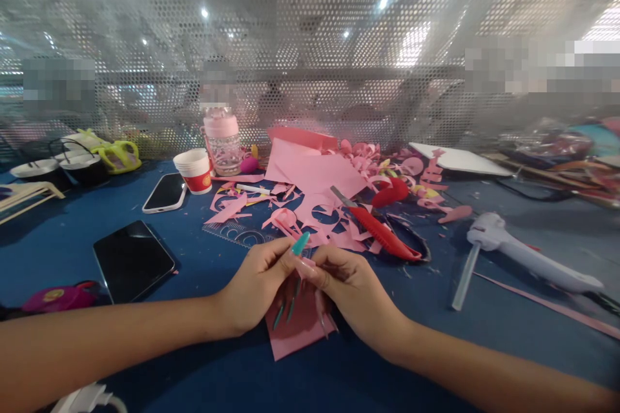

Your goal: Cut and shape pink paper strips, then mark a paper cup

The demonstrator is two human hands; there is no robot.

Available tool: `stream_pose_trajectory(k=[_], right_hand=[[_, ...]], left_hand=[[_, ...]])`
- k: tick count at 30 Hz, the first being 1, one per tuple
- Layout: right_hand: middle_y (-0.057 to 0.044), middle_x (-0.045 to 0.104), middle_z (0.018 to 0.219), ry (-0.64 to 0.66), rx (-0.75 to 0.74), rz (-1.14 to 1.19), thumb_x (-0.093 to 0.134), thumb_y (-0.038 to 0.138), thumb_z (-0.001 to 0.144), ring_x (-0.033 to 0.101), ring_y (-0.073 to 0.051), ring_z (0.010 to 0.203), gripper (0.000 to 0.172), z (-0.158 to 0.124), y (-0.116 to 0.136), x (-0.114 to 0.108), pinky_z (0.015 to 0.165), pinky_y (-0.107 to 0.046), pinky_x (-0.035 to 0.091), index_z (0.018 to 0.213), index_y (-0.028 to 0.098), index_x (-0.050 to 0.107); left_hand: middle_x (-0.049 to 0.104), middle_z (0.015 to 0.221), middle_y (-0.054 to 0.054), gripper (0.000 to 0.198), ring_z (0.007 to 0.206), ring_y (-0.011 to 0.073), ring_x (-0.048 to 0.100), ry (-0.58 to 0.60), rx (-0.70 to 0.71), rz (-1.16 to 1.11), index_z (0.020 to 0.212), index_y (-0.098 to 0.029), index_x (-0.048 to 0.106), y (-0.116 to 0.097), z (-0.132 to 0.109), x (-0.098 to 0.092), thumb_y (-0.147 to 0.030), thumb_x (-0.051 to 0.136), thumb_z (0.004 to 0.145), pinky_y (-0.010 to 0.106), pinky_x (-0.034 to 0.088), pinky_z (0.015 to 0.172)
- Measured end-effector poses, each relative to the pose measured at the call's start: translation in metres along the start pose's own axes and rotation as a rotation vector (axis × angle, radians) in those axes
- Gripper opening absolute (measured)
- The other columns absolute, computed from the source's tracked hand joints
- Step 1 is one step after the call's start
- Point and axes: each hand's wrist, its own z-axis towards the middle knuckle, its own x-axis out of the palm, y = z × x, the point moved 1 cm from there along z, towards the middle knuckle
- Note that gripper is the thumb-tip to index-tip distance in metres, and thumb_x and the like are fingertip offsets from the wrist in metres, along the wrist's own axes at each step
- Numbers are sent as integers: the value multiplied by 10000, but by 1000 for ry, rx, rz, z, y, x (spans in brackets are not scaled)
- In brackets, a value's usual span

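Close together at the front middle of the blue table, my left hand (261, 281) and my right hand (356, 290) are both closed in a pinch. Thumbs and fingertips meet on a small piece of pink paper, mostly hidden by the fingers and long nails. Below them shows a square-cornered pink paper sheet (298, 335); whether it is part of the pinched piece or lies on the table, I cannot tell. Just beyond the hands are red-handled scissors (380, 229), pink paper scraps (334, 235) and a clear stencil ruler (237, 232).
At right lies a glue gun (533, 251) with a glue stick. Two phones, one a black phone (133, 261), lie left, near a paper cup (194, 171) and a pink-lidded bottle (223, 142). Stacked pink sheets (314, 168) stand before a perforated metal screen (310, 32).
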Motion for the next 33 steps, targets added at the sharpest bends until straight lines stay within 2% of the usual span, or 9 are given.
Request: stream_pose_trajectory(k=[4, 8, 13, 16, 18, 23, 27, 30, 33], right_hand=[[74, 450, 426, 26, 6, 11, 629, 435, 709, 439, -37, 335, 326, -1, -2, 0, 338, -146, 323, 601, 150, 512], [68, 458, 451, 20, 7, 32, 646, 415, 698, 436, -44, 335, 303, -2, -4, -1, 337, -164, 332, 608, 154, 521], [70, 432, 460, -90, 18, -27, 736, 396, 587, 396, -46, 391, 347, -2, -4, -4, 383, -184, 326, 545, 157, 488], [58, 428, 473, -91, -1, -72, 765, 397, 535, 382, -52, 446, 395, 0, -4, -5, 426, -195, 322, 477, 152, 461], [41, 472, 501, -44, 10, -40, 744, 425, 559, 413, -65, 467, 377, 0, -4, -4, 460, -212, 356, 498, 150, 495], [22, 548, 628, 77, -21, 83, 700, 423, 636, 502, -79, 562, 303, -3, 2, 2, 560, -213, 420, 671, 152, 569], [38, 503, 536, 79, -34, 14, 601, 441, 744, 471, -64, 467, 329, -3, 1, 2, 466, -194, 389, 616, 155, 503], [53, 461, 507, 34, -40, -27, 552, 462, 777, 432, -49, 430, 358, -1, -2, 0, 425, -180, 355, 604, 158, 474], [59, 442, 505, 30, -35, -28, 522, 474, 795, 412, -40, 418, 368, 0, -2, -2, 397, -167, 334, 613, 159, 466]], left_hand=[[415, 449, -77, 317, 348, 37, 362, 36, 1, -27, 654, -166, 475, 2, 1, -1, -434, 490, 824, 137, 284, 338], [380, 443, -88, 241, 328, 36, 308, 133, -60, -53, 702, -171, 505, 4, 3, -3, -387, 540, 802, 150, 216, 317], [436, 577, -54, 222, 470, 60, 393, 246, -25, -60, 737, -169, 497, 0, 2, -2, -371, 586, 763, 173, 307, 435], [445, 643, -33, 249, 561, 85, 416, 306, -17, -62, 730, -168, 479, -2, 1, -1, -397, 569, 768, 196, 331, 509], [420, 630, -40, 259, 558, 85, 395, 284, -3, -52, 693, -170, 462, -2, 0, -2, -390, 579, 761, 199, 320, 518], [387, 580, -54, 298, 523, 79, 352, 101, 37, -1, 613, -173, 419, 0, 2, -3, -377, 585, 755, 193, 296, 494], [432, 623, -39, 273, 576, 90, 386, 82, 85, 29, 653, -160, 475, -2, 3, -1, -378, 518, 811, 207, 339, 553], [472, 669, -22, 329, 612, 106, 430, 58, 147, 109, 726, -164, 497, -4, -1, 0, -415, 360, 888, 240, 383, 622], [481, 714, -6, 320, 612, 116, 454, 31, 196, 254, 835, -178, 466, -2, -7, -2, -430, 283, 910, 249, 407, 593]])
